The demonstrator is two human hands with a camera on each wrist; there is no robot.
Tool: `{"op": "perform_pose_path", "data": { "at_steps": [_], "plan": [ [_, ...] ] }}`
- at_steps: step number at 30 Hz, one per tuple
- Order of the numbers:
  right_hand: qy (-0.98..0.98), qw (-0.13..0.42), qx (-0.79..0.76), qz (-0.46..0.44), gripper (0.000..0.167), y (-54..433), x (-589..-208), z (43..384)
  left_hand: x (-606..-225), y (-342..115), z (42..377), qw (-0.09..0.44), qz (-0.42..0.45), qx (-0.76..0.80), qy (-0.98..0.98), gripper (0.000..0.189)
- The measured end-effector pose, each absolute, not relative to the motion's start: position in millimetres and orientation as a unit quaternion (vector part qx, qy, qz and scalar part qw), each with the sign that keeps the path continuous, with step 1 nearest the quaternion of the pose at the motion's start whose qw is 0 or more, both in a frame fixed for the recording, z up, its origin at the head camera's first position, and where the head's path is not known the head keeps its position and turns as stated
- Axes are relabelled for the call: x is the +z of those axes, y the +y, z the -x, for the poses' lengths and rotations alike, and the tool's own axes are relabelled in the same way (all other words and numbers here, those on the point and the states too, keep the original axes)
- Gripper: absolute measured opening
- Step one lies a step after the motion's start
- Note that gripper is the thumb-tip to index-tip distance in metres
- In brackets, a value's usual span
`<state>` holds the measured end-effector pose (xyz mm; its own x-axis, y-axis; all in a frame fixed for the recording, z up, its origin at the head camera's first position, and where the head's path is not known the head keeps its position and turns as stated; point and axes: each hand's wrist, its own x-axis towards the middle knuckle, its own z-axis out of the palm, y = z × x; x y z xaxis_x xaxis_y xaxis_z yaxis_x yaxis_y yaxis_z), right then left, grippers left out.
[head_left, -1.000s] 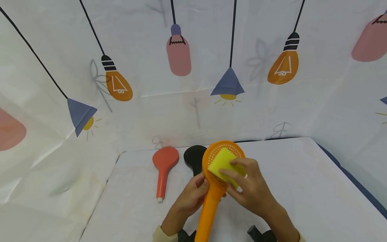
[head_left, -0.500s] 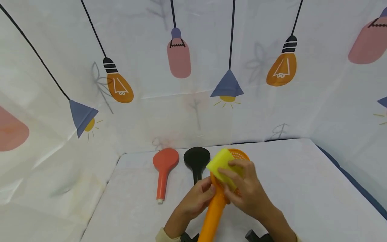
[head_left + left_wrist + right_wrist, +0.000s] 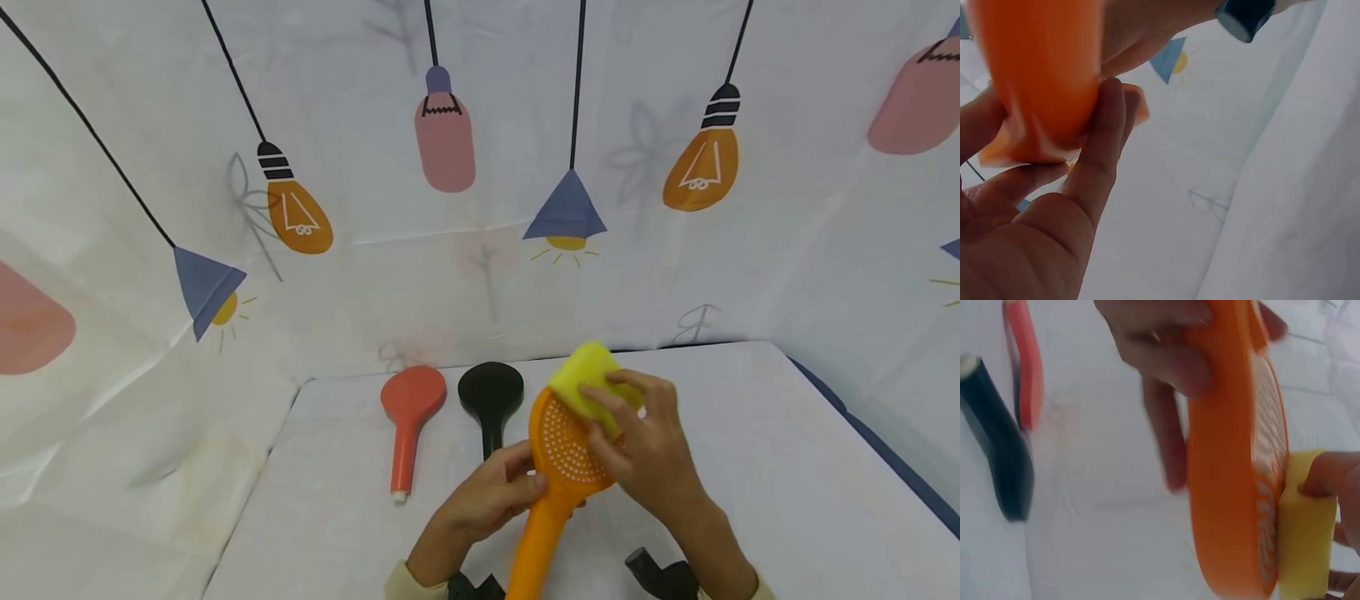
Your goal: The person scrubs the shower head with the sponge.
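Note:
An orange shower head (image 3: 566, 446) is held up over the table, its white-dotted spray face tilted toward the head camera. My left hand (image 3: 491, 496) grips it around the neck, thumb on the near side. In the left wrist view the orange handle (image 3: 1041, 69) runs past the fingers. My right hand (image 3: 652, 437) pinches a yellow sponge (image 3: 583, 377) at the upper right of the spray face. From the right wrist view, the sponge (image 3: 1307, 540) lies flat against that face, fingertips pressing into its back.
A red shower head (image 3: 412, 396) and a black shower head (image 3: 491, 393) lie side by side toward the back of the white table (image 3: 322, 483). A white cloth wall (image 3: 360, 292) printed with lamps rises behind and on both sides.
My right hand slides the sponge from the lower part of the spray face to its upper right rim, uncovering the dotted holes. My left hand keeps its grip while the shower head tilts.

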<state>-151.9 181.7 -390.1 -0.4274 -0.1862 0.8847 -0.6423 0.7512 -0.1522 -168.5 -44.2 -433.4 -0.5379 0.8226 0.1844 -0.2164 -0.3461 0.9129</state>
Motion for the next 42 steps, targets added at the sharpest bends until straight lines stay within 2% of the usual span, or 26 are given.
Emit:
{"op": "perform_pose_path", "data": {
  "at_steps": [4,9,12,16,18,22,28,33,36,40,42],
  "plan": [
    [-0.837,0.439,0.251,-0.209,0.045,198,-389,154,-435,-43,169,0.353,-0.307,0.759,0.452,0.046],
    [-0.866,0.376,0.237,-0.228,0.036,197,-392,151,-434,-45,170,0.322,-0.270,0.787,0.451,0.042],
    [-0.873,0.349,0.221,-0.258,0.036,189,-393,148,-434,-46,172,0.305,-0.243,0.796,0.463,0.043],
    [-0.877,0.310,0.220,-0.293,0.040,178,-394,143,-436,-49,176,0.294,-0.226,0.808,0.457,0.034],
    [-0.873,0.299,0.227,-0.311,0.047,174,-395,141,-436,-51,177,0.293,-0.220,0.817,0.446,0.029],
    [-0.856,0.282,0.242,-0.359,0.054,168,-394,137,-435,-55,178,0.287,-0.201,0.836,0.421,0.030],
    [-0.792,0.256,0.258,-0.490,0.053,154,-392,130,-432,-64,183,0.226,-0.147,0.861,0.432,0.025],
    [-0.771,0.201,0.238,-0.555,0.053,148,-388,118,-428,-71,186,0.196,-0.171,0.862,0.436,0.029],
    [-0.792,0.217,0.202,-0.534,0.048,147,-388,115,-426,-73,185,0.192,-0.179,0.857,0.443,0.033],
    [-0.805,0.282,0.176,-0.492,0.025,145,-390,121,-421,-70,183,0.205,-0.172,0.836,0.479,0.043],
    [-0.801,0.306,0.176,-0.483,0.023,143,-393,124,-420,-67,181,0.212,-0.170,0.820,0.503,0.048]
  ]
}}
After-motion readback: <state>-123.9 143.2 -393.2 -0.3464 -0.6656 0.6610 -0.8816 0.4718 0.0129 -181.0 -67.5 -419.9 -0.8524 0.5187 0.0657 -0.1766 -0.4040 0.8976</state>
